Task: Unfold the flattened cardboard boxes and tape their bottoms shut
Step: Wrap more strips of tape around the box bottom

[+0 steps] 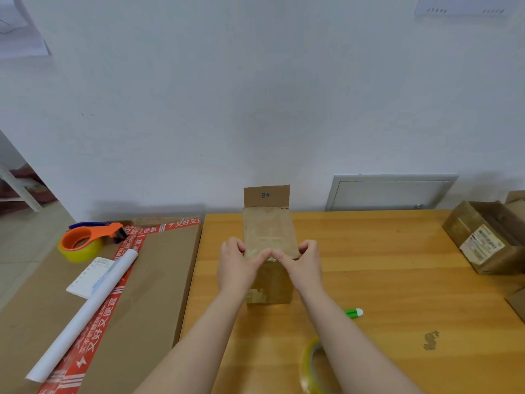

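Note:
A small brown cardboard box (pixel 268 231) stands in the middle of the wooden table (pixel 383 280), its top face covered with old tape and one flap marked "8#" sticking up at the far side. My left hand (pixel 235 265) and my right hand (pixel 302 264) hold the box's near top edge from either side, thumbs meeting on the edge and fingers curled over the corners. A roll of clear yellowish tape (pixel 312 368) lies on the table close to my right forearm.
An orange tape dispenser (pixel 88 241), a white paper roll (pixel 85 317) and a label sheet (pixel 89 277) lie on a big flat carton (pixel 136 294) at the left. A green-white marker (pixel 353 312) lies right of the box. An open box (pixel 488 237) sits at the far right.

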